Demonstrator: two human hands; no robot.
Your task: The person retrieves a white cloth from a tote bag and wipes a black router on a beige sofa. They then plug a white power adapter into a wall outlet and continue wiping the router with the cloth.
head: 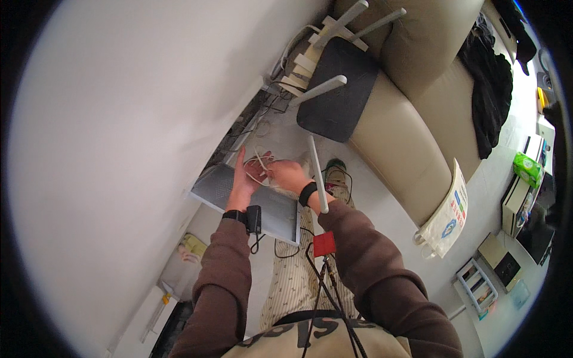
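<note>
A thin white cable (256, 157) lies in loose loops between my hands. My left hand (249, 179) has its palm turned up and its thumb raised, with loops of the cable held across the fingers. My right hand (287, 175) pinches the same cable just beside it. Below both hands, a grey metal panel (273, 215) with a perforated patch sticks out from a recess (239, 127) low in the white wall. Dark wires are visible inside that recess.
A stool's dark seat (338, 89) leans against the beige sofa (398, 125), its pale legs (318, 174) sticking out, one near my right wrist. Black cables (280, 91) tangle by a slatted wooden piece (304, 65). A printed cloth bag (443, 215) hangs off the sofa.
</note>
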